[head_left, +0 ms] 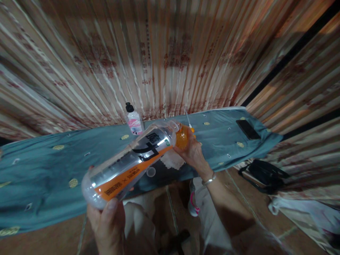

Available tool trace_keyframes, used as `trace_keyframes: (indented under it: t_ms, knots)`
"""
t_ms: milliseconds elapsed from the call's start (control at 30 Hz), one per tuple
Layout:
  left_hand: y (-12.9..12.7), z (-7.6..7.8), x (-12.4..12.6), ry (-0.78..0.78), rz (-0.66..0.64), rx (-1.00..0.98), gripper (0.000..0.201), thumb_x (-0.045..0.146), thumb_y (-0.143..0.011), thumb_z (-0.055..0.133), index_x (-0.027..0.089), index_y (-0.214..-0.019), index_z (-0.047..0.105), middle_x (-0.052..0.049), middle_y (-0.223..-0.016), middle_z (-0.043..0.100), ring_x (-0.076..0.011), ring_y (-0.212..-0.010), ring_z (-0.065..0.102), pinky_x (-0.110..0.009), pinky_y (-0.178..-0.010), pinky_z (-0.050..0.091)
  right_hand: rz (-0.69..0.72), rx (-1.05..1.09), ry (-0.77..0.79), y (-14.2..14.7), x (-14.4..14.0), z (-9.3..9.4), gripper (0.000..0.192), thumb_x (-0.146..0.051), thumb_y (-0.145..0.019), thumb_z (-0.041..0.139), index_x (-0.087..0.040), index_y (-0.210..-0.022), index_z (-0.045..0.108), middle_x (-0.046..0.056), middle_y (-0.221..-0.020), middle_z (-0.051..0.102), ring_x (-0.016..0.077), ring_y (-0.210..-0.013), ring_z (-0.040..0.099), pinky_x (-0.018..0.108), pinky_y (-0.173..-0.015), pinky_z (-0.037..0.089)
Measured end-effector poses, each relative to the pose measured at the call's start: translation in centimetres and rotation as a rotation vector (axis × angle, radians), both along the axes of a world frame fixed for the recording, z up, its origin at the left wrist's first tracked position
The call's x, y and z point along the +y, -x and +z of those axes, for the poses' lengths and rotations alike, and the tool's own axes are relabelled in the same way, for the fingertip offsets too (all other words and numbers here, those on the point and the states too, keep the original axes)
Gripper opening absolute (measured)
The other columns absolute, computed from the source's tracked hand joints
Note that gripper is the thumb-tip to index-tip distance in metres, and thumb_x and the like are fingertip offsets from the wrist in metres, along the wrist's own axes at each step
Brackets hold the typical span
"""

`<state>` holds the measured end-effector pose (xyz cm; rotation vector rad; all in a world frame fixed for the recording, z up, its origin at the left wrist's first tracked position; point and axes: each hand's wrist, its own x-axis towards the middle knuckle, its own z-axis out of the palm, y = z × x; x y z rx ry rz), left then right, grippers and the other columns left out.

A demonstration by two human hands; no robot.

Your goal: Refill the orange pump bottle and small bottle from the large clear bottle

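- The left hand point(107, 221) grips the clear bottle point(127, 166) at its base, tilted above the cloth's point(39, 177) near edge.
- The right hand point(192, 150) closes on the orange cap point(182, 138), apparently twisting; a firm base hold helps.

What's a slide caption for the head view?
Left hand holds clear bottle by its base, right hand grips orange cap.
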<state>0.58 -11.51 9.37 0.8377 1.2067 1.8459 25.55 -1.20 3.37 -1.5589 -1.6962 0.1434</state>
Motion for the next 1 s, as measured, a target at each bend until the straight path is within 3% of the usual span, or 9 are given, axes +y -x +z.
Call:
trace_keyframes:
  t_ms: [300,533,733,1000]
  knots:
    - [-0.21,0.08,-0.05,0.009,0.011,-0.009,0.057,0.054,-0.058,0.092,0.048,-0.113,0.077,-0.005,-0.113,0.076,-0.0347,-0.097,0.072,-0.045,-0.06,0.064,-0.007,-0.013,-0.023,0.08,0.03,-0.02,0.093,-0.048,-0.085,0.081,-0.008,-0.157,0.037,0.025,-0.131,0.072,0.0388,-0.118,0.072,0.056,-0.098,0.062]
    - [-0.3,0.22,-0.03,-0.005,0.015,-0.021,0.055,0.05,-0.058,0.092,0.046,-0.111,0.078,-0.004,-0.109,0.077,-0.0331,-0.094,0.073,-0.042,-0.058,0.064,-0.02,0.0,0.0,0.09,-0.05,0.05,0.093,-0.049,-0.086,0.08,-0.017,-0.159,0.033,0.023,-0.13,0.073,0.038,-0.115,0.074,0.058,-0.095,0.063]
    - [-0.36,0.34,-0.22,-0.004,0.003,-0.001,0.054,0.051,-0.062,0.091,0.048,-0.115,0.076,-0.005,-0.111,0.076,-0.0323,-0.094,0.072,-0.042,-0.058,0.064,-0.021,0.003,0.005,0.08,0.01,0.04,0.096,-0.045,-0.081,0.085,-0.01,-0.156,0.036,0.025,-0.134,0.071,0.0387,-0.119,0.072,0.056,-0.098,0.062]
    - [-0.52,0.59,-0.04,0.008,0.022,-0.02,0.058,0.053,-0.056,0.093,0.048,-0.112,0.078,-0.004,-0.11,0.076,-0.0353,-0.1,0.073,-0.044,-0.061,0.065,-0.025,0.008,-0.002,-0.02,0.13,-0.45,0.092,-0.05,-0.085,0.08,-0.015,-0.158,0.036,0.023,-0.131,0.072,0.0378,-0.117,0.073,0.057,-0.096,0.063]
